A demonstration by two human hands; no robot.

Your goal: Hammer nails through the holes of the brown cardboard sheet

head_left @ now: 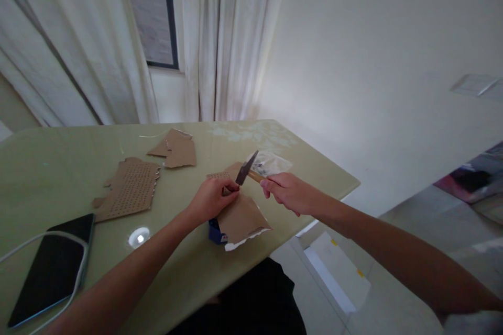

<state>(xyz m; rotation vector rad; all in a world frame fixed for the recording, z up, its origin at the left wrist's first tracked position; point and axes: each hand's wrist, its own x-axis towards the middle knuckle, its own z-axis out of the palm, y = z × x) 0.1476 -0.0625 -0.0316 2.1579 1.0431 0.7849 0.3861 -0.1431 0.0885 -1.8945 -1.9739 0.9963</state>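
Note:
My right hand [288,192] grips the wooden handle of a small hammer [247,168], whose dark head is raised just above my left hand. My left hand [212,198] has its fingers pinched together on a piece of brown cardboard [240,217]; whatever small thing they pinch is too small to see. That cardboard lies over a small blue box [214,232] near the front edge of the pale green table [58,167]. A clear plastic bag [271,163] lies just behind the hammer.
A perforated cardboard piece [131,188] and torn cardboard scraps [176,149] lie further back on the left. A dark phone [55,267] with a white cable [23,248] rests at the near left. White curtains [220,36] hang behind. The table's right edge drops to a tiled floor.

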